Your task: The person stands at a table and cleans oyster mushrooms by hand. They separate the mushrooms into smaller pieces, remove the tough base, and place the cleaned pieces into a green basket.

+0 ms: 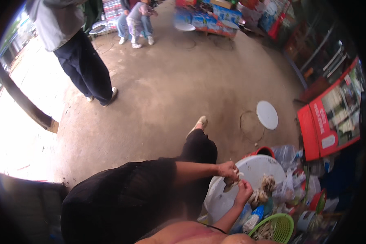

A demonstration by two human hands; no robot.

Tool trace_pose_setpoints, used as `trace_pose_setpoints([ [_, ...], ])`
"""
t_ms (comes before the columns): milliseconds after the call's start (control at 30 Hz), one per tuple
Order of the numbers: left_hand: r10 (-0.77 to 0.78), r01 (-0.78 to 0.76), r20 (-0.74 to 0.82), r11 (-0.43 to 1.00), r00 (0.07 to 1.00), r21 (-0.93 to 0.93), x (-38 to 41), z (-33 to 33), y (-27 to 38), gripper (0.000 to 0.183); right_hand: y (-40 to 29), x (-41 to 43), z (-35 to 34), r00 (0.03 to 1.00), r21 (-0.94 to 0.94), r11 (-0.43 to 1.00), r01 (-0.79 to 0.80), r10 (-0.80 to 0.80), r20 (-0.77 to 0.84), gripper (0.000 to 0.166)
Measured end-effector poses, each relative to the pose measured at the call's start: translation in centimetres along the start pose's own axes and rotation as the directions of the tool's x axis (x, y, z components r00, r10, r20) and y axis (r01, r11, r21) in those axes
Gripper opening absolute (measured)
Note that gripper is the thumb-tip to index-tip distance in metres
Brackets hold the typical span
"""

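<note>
My left hand (228,170) is closed on a pale, stringy piece with a dark grey flap, possibly a mushroom (228,185). Close beside it, the fingers of my right hand (244,189) pinch the other side of this piece. Both hands are above a round white tabletop (253,164). On its right part lie brownish-white clumps (267,183) that look like mushrooms, with more (257,196) just below. A green plastic basket (288,227) at the lower right holds thin pale pieces (265,231). The exact finger contact is small and partly hidden.
Plastic bags (288,186), a blue-and-white packet (253,218) and a red container (318,199) crowd the table's right side. A round white stool (267,115) stands on the floor. A red display cabinet (317,131) is at right. A person (85,67) stands upper left; others are farther back.
</note>
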State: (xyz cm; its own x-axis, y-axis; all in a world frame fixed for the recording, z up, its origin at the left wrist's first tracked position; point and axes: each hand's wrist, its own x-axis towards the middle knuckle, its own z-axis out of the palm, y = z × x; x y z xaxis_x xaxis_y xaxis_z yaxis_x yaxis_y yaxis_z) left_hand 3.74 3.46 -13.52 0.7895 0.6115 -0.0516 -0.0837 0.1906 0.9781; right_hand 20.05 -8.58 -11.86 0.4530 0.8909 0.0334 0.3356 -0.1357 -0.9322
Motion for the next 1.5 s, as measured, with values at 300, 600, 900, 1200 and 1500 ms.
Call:
trace_pose_setpoints([
  [300, 0.005, 0.092, 0.167, 0.818, 0.986, -0.567, 0.6, -1.5, 0.3, 0.019, -1.6, 0.4, -0.2, 0.973, 0.692, 0.691, -0.209, 0.214, 0.080, 0.016],
  [600, -0.364, 0.451, 0.280, 0.807, 0.888, -0.381, -0.4, -0.4, 3.1, 0.026, -3.7, -0.6, -1.1, 0.943, 0.779, 0.538, -0.323, 0.248, 0.220, 0.014],
  [900, -0.351, 0.408, 0.224, 0.858, 0.909, -0.312, -0.4, -0.7, 2.4, 0.025, -4.0, -0.8, 0.0, 0.937, 0.621, 0.702, -0.349, 0.275, 0.217, 0.021],
  [1200, -0.251, 0.253, 0.032, 0.966, 0.967, -0.056, -0.4, -0.2, 2.4, 0.025, -3.2, -1.0, 0.5, 0.976, 0.261, 0.941, -0.215, 0.201, 0.079, 0.019],
  [1500, -0.318, 0.317, -0.024, 0.948, 0.948, -0.035, -0.1, -0.6, 2.1, 0.023, -4.2, -1.1, 2.1, 0.993, -0.112, 0.989, -0.100, 0.092, -0.074, 0.023],
])
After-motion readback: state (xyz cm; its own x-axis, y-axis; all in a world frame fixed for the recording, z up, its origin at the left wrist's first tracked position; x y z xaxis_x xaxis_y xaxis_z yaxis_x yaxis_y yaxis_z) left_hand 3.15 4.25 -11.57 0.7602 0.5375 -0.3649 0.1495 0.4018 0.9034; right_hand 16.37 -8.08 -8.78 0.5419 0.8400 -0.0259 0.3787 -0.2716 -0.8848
